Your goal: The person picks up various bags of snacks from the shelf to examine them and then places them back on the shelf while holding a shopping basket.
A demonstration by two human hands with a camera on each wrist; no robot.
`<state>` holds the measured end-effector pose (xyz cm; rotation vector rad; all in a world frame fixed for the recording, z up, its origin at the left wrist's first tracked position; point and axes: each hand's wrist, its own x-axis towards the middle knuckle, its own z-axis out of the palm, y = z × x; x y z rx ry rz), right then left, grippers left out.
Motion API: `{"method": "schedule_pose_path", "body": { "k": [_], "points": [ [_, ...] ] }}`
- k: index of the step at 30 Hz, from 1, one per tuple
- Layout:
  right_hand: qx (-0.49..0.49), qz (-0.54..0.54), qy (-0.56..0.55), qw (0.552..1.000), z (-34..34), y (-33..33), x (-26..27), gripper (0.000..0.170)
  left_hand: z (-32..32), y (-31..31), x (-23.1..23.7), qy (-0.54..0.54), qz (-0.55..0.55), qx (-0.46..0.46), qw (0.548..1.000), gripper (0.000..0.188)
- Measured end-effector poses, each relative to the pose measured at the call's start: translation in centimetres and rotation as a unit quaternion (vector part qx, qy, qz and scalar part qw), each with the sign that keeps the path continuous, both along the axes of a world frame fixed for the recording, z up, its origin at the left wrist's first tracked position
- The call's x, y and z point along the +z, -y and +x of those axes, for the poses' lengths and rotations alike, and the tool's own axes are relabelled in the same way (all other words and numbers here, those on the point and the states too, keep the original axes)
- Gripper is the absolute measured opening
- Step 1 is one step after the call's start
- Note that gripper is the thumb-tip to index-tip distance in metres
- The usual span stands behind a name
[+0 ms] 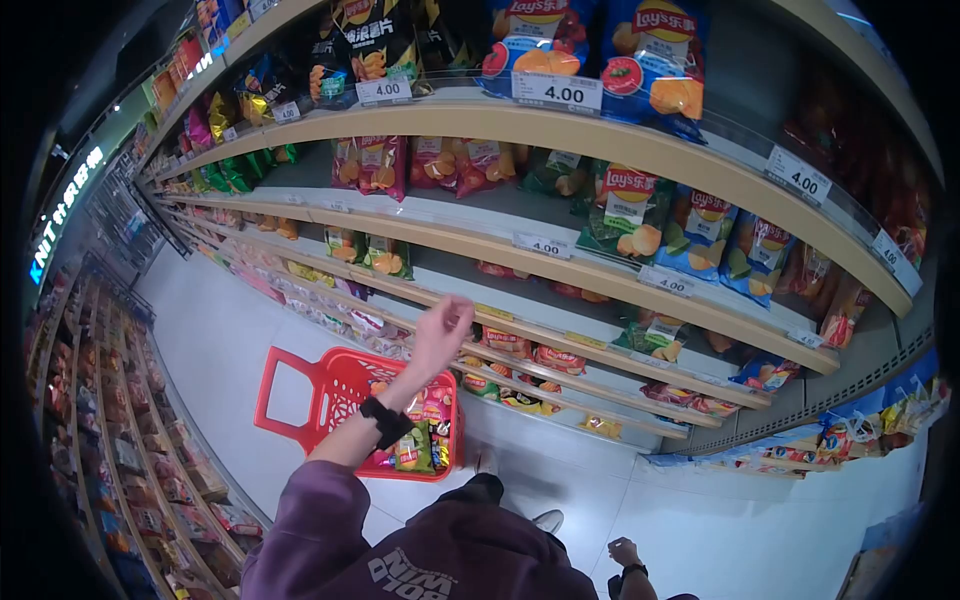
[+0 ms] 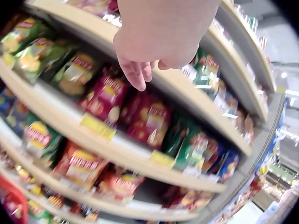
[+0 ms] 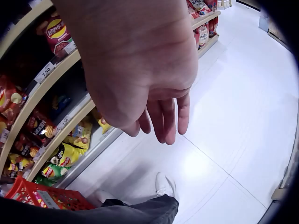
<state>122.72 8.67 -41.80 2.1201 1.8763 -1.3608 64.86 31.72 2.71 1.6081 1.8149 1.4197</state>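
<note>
My left hand (image 1: 440, 335) is raised in front of the lower shelves, its fingers loosely bent with nothing in them. In the left wrist view, the left hand (image 2: 163, 37) hangs over a shelf edge, near purple-red Lay's chip bags (image 2: 148, 120). Below that forearm, on the floor, a red shopping basket (image 1: 328, 380) holds several snack bags, among them a green chip bag (image 1: 413, 448). Down at my side is my right hand (image 1: 623, 552), which holds nothing. The right wrist view shows the right hand (image 3: 140, 74) with its fingers relaxed and pointing downward above the floor.
Curved shelves (image 1: 480, 122) of chip bags with price tags rise ahead. Another snack rack (image 1: 120, 440) stands along the left. Pale floor tiles (image 1: 560, 485) run between them, and my shoe (image 3: 164, 185) is close to the basket. More hanging snack bags (image 1: 850, 430) line the right side.
</note>
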Motion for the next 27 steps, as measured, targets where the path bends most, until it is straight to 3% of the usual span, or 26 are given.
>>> {"method": "schedule_pose_path", "body": {
  "k": [5, 8, 11, 13, 15, 16, 19, 21, 24, 27],
  "points": [
    [-0.017, -0.018, -0.011, 1.0, -9.3, -9.3, 2.2, 0.029, -5.9, -10.6, 9.9, 0.058, 0.114, 0.021, 0.992, 0.025],
    [0.042, 0.005, -0.007, 0.999, -15.0, -14.2, 5.4, 0.03, -8.4, -14.2, 13.1, -0.073, -0.055, 0.083, 0.992, 0.037],
    [0.076, 0.042, 0.039, 0.995, -19.6, -17.7, 8.5, 0.03, -12.1, -21.4, 9.8, -0.07, 0.071, -0.034, 0.994, 0.054],
    [0.053, 0.061, -0.02, 0.996, -22.7, -18.6, 11.6, 0.031, -11.4, -21.9, 11.8, 0.067, -0.025, -0.08, 0.994, 0.064],
    [0.049, 0.073, -0.048, 0.995, -24.8, -18.9, 14.0, 0.031, -11.4, -23.9, 12.1, 0.08, -0.045, -0.102, 0.991, 0.072],
    [0.055, 0.072, -0.044, 0.995, -25.6, -18.8, 15.3, 0.031, -12.0, -25.9, 11.2, 0.026, -0.017, -0.101, 0.994, 0.075],
    [0.072, 0.073, -0.056, 0.993, -26.8, -18.6, 17.5, 0.032, -11.9, -26.5, 11.8, 0.005, -0.043, -0.119, 0.992, 0.074],
    [0.085, 0.077, -0.061, 0.992, -27.3, -18.9, 18.1, 0.031, -11.1, -23.1, 15.1, 0.019, -0.134, -0.131, 0.982, 0.068],
    [0.112, 0.129, -0.085, 0.982, -28.7, -19.7, 19.8, 0.03, -11.2, -23.3, 14.0, 0.042, -0.042, -0.068, 0.996, 0.053],
    [0.112, 0.146, -0.13, 0.974, -30.8, -21.4, 22.6, 0.027, -12.7, -23.5, 11.8, 0.014, 0.18, -0.016, 0.983, 0.038]
  ]
}}
